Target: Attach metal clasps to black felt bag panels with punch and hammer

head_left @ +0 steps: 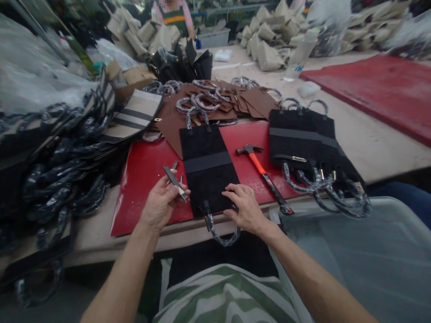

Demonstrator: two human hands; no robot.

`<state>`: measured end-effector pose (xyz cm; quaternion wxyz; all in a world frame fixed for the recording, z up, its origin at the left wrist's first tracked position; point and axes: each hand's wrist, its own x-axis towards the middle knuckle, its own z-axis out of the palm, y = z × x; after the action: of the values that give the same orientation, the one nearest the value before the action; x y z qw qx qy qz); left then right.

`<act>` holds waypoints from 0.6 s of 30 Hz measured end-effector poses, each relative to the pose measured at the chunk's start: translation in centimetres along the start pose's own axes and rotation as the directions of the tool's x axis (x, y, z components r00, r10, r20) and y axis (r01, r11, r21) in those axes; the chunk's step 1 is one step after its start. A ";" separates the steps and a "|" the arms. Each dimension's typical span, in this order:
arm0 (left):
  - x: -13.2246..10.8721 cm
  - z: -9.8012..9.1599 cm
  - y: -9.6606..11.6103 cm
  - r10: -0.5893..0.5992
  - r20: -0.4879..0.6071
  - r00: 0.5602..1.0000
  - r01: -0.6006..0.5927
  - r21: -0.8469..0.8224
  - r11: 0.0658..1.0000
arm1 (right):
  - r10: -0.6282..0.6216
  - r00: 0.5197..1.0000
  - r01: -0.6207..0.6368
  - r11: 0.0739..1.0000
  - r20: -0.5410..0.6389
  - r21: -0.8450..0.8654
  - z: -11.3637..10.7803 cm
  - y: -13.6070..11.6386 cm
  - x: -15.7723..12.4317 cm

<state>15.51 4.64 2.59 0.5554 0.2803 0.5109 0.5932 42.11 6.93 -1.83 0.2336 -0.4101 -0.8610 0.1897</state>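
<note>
A black bag panel [210, 163] lies flat on a red board [144, 170], with a plastic-wrapped loop handle at its far end and another handle [224, 237] at its near end. Just left of the panel, my left hand [160, 197] is closed on a small flat metal strip [175, 183] between thumb and fingers. My right hand [245, 206] rests at the panel's lower right corner, its fingers curled and apart, by the near handle. To the right of the panel, a claw hammer [264, 175] with an orange and black handle lies on the board.
Black panels with wrapped handles [303, 134] are stacked at the right. Brown panels [235, 98] are heaped behind the board. More bag pieces [77, 152] pile up on the left. A grey bin [357, 251] stands at the lower right. Across the table is another person [175, 18].
</note>
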 end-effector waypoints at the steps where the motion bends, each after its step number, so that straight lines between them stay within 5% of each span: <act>1: -0.2 1.2 -1.0 0.000 0.017 1.000 0.000 -0.020 1.000 | 0.000 1.000 0.000 1.000 0.003 -0.004 0.0 0.0 0.0; 8: -0.3 4.5 -6.0 0.149 0.130 0.980 -0.178 0.251 0.951 | -0.006 1.000 0.006 1.000 -0.002 -0.006 0.1 0.0 0.0; 18: -0.8 4.3 -7.0 0.317 0.183 0.931 -0.366 0.438 0.821 | -0.014 1.000 0.014 1.000 -0.019 0.017 0.3 0.4 -0.2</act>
<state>22.20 4.17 -2.30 0.3820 0.5218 0.5503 0.5282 42.34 6.96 -2.37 0.2464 -0.4039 -0.8599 0.1914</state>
